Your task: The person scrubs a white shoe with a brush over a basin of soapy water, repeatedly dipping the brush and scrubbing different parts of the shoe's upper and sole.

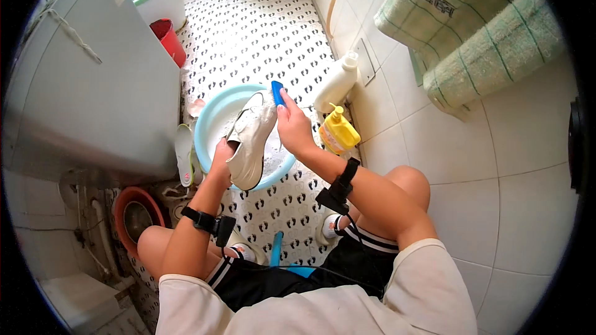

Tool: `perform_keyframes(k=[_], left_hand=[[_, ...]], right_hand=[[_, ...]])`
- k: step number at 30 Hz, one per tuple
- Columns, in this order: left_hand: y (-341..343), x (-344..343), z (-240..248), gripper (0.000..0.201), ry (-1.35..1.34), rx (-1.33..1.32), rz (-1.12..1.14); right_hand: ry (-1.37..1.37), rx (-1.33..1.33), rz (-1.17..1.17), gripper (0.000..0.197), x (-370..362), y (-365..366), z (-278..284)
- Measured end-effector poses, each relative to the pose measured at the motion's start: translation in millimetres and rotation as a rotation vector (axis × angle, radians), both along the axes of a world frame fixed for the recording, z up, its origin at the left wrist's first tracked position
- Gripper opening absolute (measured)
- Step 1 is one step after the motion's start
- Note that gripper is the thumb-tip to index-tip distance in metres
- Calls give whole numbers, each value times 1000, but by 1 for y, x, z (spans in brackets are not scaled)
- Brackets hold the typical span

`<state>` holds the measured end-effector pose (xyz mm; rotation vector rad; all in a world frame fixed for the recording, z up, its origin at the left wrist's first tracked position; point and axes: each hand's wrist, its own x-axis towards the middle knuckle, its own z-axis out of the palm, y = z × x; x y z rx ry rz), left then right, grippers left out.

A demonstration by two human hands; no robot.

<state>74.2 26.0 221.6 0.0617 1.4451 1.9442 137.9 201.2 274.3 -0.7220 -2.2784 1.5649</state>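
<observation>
A white shoe (pixel 253 139) is tilted above a light blue basin (pixel 202 125), its toe pointing away from me. My left hand (pixel 222 160) is closed around the shoe's heel end, with some fingers hidden behind it. In my right hand (pixel 294 125) is a blue scrubbing brush (pixel 277 92), its bristle side against the shoe's toe. White suds show on the toe. Below the shoe, the basin holds whitish, foamy water (pixel 273 154).
Right of the basin stand a white bottle (pixel 337 84) and a yellow pump bottle (pixel 339 132), near the tiled wall. A pale insole-shaped piece (pixel 184 154) lies left of it, beside a large white appliance (pixel 105 80). Checked towels (pixel 472 31) hang at right; a reddish tub (pixel 121 211) sits lower left.
</observation>
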Motion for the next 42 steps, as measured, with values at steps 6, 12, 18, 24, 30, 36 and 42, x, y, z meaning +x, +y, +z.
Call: perform_keyframes(k=[6,12,18,24,30,36,42], left_hand=[[-10,-8,5,34,29,14,16],[-19,-13,-7,32,218,-235,23],[-22,-10,8,33,299,-127,-94],[-27,-12,5,33,247,-51,-27],[-24,-12,12,39,277,-91,-78],[-26,-11,26,46,449,-214,-156],[-34,-21,11,51,442,-180,-109]], right_hand=[[-15,63,100,48,16,-16,-5],[50,26,36,47,10,-15,-2],[50,24,-16,46,-11,9,13],[181,115,7,46,6,-3,-12],[-4,12,41,44,2,14,2],[-5,39,72,46,0,15,10],[-7,65,142,45,25,-14,9]])
